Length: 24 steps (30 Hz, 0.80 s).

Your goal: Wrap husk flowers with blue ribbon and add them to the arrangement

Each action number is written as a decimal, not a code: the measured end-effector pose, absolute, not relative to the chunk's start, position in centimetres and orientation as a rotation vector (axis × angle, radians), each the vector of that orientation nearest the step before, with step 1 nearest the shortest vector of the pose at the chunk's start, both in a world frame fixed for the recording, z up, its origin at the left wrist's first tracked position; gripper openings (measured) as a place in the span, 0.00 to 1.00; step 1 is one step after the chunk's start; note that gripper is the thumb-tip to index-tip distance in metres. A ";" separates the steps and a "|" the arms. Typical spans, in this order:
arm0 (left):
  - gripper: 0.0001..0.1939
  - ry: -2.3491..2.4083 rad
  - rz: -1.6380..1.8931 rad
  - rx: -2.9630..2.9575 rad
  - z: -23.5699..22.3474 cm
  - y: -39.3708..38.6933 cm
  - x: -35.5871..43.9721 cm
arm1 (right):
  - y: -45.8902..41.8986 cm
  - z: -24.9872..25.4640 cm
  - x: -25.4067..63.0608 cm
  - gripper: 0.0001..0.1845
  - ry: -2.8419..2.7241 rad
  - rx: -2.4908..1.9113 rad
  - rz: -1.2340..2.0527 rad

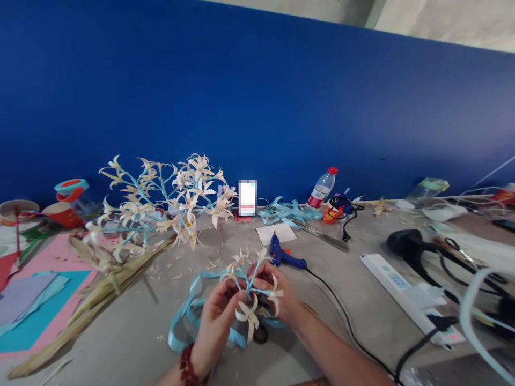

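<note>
Both hands are low in the middle of the view, closed around a small sprig of cream paper-like flowers (250,308) with stems wrapped in light blue ribbon. My left hand (215,321), with a red bead bracelet at the wrist, pinches the stems from the left. My right hand (277,295) grips the same sprig from the right. A loose loop of light blue ribbon (183,321) trails from the sprig onto the grey table (129,343). Something dark lies under the hands, mostly hidden.
A large branch of the same cream flowers (161,203) lies at left over dried husks (92,295). Coloured paper sheets (36,300) lie far left. A blue glue gun (284,256), white card, ribbon pile (284,212), water bottle (322,188), power strip (406,292) and cables fill the right.
</note>
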<state>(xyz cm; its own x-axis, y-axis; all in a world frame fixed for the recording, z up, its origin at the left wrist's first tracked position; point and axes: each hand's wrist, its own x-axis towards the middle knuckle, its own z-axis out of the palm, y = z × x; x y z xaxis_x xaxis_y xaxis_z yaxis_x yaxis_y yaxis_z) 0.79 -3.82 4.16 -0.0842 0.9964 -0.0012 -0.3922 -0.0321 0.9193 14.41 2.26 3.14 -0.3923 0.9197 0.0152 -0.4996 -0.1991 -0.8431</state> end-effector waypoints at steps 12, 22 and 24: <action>0.07 0.914 1.545 0.770 3.7 -3.1 0.9 | 1.8 2.7 14.0 0.12 -0.966 -0.638 1.841; 0.11 0.966 1.615 0.635 3.4 -2.7 0.5 | 1.1 2.1 13.6 0.19 -1.158 -0.652 1.857; 0.11 0.991 1.631 0.663 3.5 -2.7 0.6 | 0.9 2.0 13.4 0.21 -1.148 -0.650 1.849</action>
